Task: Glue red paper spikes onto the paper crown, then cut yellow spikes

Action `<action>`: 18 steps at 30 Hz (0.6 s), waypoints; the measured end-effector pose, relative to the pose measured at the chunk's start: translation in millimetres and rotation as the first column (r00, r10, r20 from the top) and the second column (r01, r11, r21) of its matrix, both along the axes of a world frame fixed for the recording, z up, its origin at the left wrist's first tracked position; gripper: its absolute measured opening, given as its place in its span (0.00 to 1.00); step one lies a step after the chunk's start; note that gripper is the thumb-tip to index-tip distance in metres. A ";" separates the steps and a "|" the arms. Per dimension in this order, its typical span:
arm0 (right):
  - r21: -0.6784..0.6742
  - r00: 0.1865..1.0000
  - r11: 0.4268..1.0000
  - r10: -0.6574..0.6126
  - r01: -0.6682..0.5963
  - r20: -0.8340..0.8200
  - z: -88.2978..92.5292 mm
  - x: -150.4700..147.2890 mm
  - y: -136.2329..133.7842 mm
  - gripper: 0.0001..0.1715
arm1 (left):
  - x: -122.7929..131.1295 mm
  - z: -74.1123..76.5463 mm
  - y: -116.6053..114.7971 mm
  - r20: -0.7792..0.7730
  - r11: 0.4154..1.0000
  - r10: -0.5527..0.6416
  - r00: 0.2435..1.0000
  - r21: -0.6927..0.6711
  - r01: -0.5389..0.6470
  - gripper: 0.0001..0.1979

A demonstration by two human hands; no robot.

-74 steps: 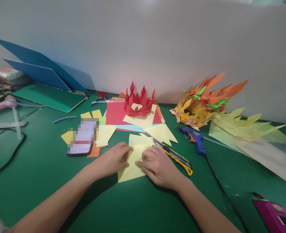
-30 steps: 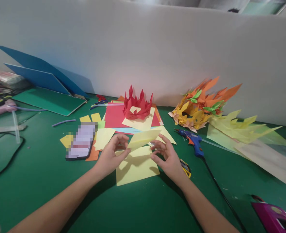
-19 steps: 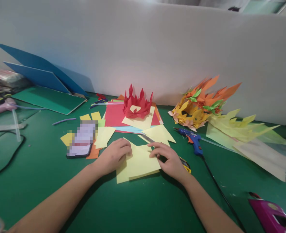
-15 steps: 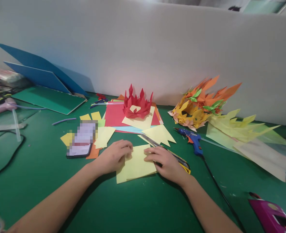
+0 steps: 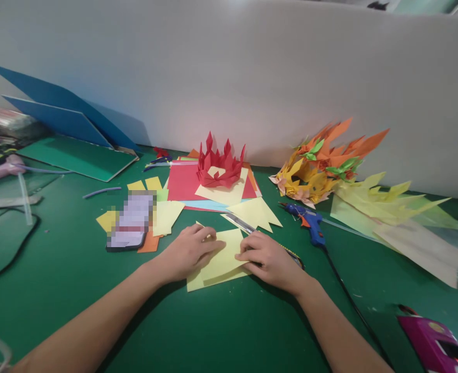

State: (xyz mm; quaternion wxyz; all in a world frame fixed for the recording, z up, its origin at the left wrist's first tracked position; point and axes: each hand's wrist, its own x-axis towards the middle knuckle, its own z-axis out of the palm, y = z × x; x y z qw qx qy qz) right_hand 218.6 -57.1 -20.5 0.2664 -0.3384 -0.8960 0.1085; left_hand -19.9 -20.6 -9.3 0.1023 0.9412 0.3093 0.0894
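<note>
A pale yellow sheet of paper (image 5: 223, 259) lies on the green table in front of me, with its upper layer folded over a lower one. My left hand (image 5: 192, 252) rests on the sheet's left side, thumb stretched across the paper and fingers loosely bent. At the right edge, my right hand (image 5: 270, 260) pinches the upper layer, which lifts slightly off the layer below. Partly beneath that hand lies a utility knife (image 5: 240, 223), its handle mostly covered. Cut yellow paper pieces (image 5: 258, 213) lie just beyond.
A red paper crown (image 5: 221, 168) stands on stacked coloured sheets. Right of it are an orange and yellow paper crown (image 5: 310, 181), a blue glue gun (image 5: 309, 223) with its cord, and a magenta device (image 5: 427, 336). A phone (image 5: 131, 223) and blue boards (image 5: 58, 119) are leftward.
My right fingers have closed on the paper's right edge and raised the upper layer a little. My left thumb has come out across the sheet.
</note>
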 end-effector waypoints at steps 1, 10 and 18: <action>-0.004 1.000 1.000 0.003 -0.003 -0.007 -0.2 0.4 0.1 0.10 | 0.8 -0.5 -1.1 -0.004 1.000 0.006 1.000 0.008 -0.006 0.18; -0.161 0.992 0.980 -0.123 0.117 -0.029 1.4 -6.8 0.3 0.11 | -0.3 -0.9 0.1 0.167 0.967 -0.024 0.986 -0.245 0.065 0.17; -0.212 0.928 0.906 -0.371 0.368 0.025 -5.3 -22.9 4.3 0.11 | -4.6 9.8 7.5 0.329 0.777 0.334 0.883 -0.627 -0.060 0.16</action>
